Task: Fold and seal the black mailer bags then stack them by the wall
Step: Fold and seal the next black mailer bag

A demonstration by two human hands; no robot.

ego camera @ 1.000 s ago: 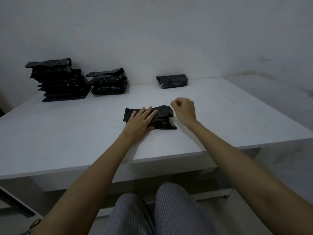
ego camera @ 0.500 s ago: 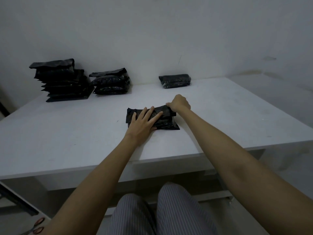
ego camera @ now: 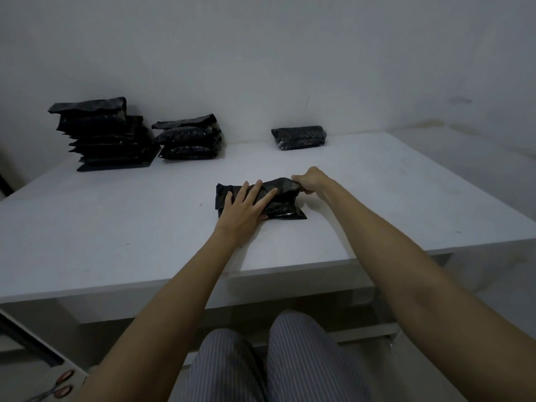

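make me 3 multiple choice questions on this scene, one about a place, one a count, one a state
1. Where is the lone mailer bag?
A. by the wall, right of the piles
B. on the floor
C. on the tall pile

2. How many separate piles or single bags stand by the wall?
A. one
B. three
C. five

3. What is the right hand doing?
A. resting flat on the table
B. gripping the end of the bag being folded
C. hanging idle

Key: 1 A, it sits alone by the wall. 2 B, tall pile, short pile, lone bag. 3 B, its fingers curl round the bag's right end while the left hand presses flat on it.
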